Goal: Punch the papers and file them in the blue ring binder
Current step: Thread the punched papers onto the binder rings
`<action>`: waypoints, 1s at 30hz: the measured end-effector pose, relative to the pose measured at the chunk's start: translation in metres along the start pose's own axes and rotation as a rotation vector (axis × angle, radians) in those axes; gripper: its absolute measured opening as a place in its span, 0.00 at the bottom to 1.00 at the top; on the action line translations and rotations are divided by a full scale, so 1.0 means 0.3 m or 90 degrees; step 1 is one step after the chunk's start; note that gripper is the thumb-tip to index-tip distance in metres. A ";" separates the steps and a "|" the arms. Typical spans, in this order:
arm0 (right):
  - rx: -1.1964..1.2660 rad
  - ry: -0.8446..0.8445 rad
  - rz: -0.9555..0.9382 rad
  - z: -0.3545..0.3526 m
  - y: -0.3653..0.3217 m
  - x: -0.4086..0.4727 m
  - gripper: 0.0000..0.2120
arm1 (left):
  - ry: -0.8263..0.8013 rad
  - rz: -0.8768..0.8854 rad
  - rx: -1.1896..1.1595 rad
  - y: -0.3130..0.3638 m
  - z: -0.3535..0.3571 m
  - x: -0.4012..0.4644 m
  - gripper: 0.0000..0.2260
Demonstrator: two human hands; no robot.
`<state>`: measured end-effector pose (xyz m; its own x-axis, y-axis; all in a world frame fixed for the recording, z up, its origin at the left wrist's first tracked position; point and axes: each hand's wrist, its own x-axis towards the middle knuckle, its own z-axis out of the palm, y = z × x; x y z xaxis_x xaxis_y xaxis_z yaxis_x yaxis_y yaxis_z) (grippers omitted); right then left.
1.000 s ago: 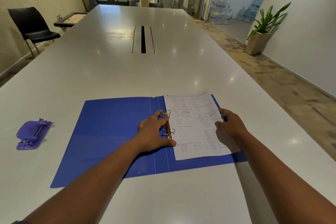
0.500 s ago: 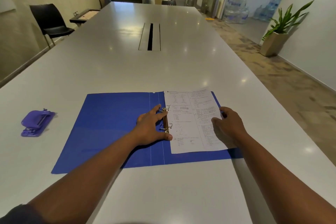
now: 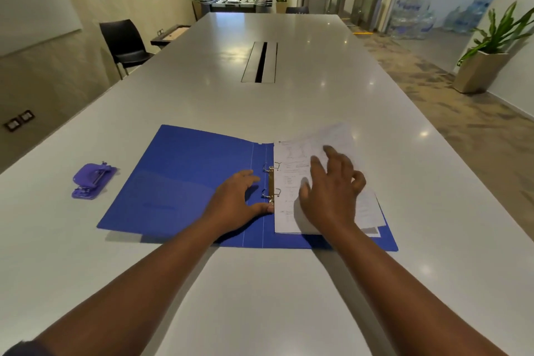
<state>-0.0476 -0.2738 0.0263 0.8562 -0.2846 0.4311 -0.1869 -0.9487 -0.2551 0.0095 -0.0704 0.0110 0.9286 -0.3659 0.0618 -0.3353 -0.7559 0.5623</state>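
Fingers of left hand [image 3: 239,199] spread flat on blue ring binder [image 3: 185,179] beside rings [image 3: 271,182], likely steadying it. Right hand [image 3: 332,185], fingers loose, gripping nothing, over papers [image 3: 291,211] right of rings. Punch [image 3: 93,180] well left.

I look down a long, glossy white table [image 3: 289,113] with a cable slot [image 3: 260,62] at its centre. A black chair [image 3: 122,43] stands left by a beige wall; a foosball table [image 3: 238,1] and plants sit beneath the far window. A potted plant [image 3: 488,52] stands right on patterned carpet [image 3: 462,130].
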 end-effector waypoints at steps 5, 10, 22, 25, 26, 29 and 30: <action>0.122 -0.168 0.016 0.017 -0.106 -0.034 0.15 | 0.070 0.013 0.025 0.004 0.053 -0.051 0.21; 0.127 -0.132 0.003 0.097 -0.088 -0.110 0.09 | 0.101 0.066 0.100 -0.011 0.102 -0.085 0.21; 0.050 -0.134 -0.084 0.139 -0.075 -0.135 0.13 | 0.063 0.123 0.141 -0.029 0.112 -0.075 0.25; 0.061 -0.135 -0.099 0.135 -0.071 -0.130 0.13 | 0.054 0.127 0.146 -0.023 0.110 -0.078 0.24; 0.060 -0.143 -0.107 0.132 -0.069 -0.129 0.13 | 0.055 0.124 0.145 -0.022 0.109 -0.079 0.24; 0.062 -0.156 -0.121 0.130 -0.067 -0.136 0.14 | 0.055 0.113 0.135 -0.021 0.112 -0.081 0.24; 0.061 -0.156 -0.121 0.131 -0.069 -0.138 0.14 | 0.057 0.107 0.131 -0.023 0.113 -0.081 0.24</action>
<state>-0.0603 -0.2370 -0.0202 0.9641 -0.0505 0.2605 0.0242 -0.9609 -0.2757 -0.0162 -0.0747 -0.0223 0.8644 -0.4532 0.2179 -0.5028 -0.7861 0.3594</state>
